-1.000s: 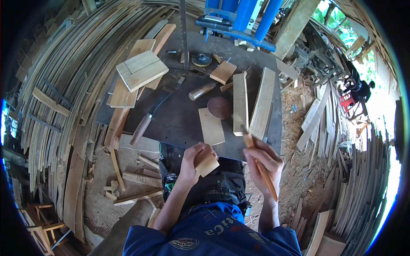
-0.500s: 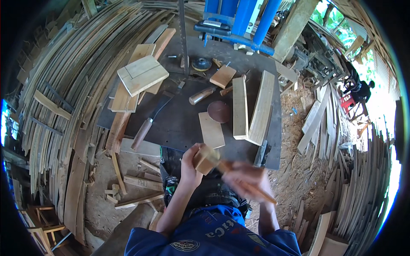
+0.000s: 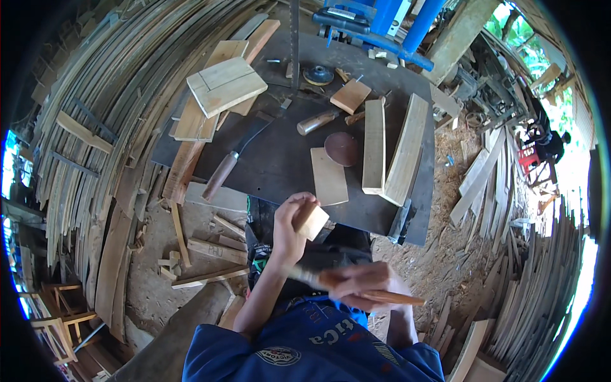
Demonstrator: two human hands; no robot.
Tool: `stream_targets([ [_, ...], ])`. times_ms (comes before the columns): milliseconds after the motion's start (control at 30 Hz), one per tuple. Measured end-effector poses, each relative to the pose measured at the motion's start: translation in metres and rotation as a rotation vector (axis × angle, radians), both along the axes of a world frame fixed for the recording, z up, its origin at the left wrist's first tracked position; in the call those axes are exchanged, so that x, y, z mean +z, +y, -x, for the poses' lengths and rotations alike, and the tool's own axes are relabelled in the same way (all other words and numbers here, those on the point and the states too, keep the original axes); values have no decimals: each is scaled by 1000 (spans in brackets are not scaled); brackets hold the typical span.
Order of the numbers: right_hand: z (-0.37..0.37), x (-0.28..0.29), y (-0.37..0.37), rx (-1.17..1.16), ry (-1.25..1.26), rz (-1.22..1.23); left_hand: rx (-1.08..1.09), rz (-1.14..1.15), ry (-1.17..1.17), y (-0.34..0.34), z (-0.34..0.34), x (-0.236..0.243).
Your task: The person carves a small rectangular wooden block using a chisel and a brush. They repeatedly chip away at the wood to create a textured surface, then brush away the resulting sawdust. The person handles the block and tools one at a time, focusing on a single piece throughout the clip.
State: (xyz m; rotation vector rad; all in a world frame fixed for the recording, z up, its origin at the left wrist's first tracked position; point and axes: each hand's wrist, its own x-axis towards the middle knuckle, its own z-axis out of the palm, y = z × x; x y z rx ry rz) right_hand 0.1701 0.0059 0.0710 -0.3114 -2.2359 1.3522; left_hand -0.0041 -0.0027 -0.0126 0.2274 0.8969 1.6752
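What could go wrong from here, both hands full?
1. The orange-brown wooden-handled tool in the right hand has its blurred front end near the left forearm in this view; it might catch the arm.
2. The left hand holds the small pale wooden block by the near edge of the dark flat tabletop; a slipped grip could drop it.
3. The long brown-handled metal tool juts past the tabletop's edge; a knock might tip it off.
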Motion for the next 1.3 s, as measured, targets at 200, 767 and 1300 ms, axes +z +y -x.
stream_targets([
  [200,-4,6,13,-438,155,-46,-215,-261,-298,-2,-4,10],
  [767,3,-10,-3,-393,-26,13,-198,27,-8,6,-6,-1],
  [1300,6,-34,1,-718,395,249,-130,107,-129,2,-7,-7],
])
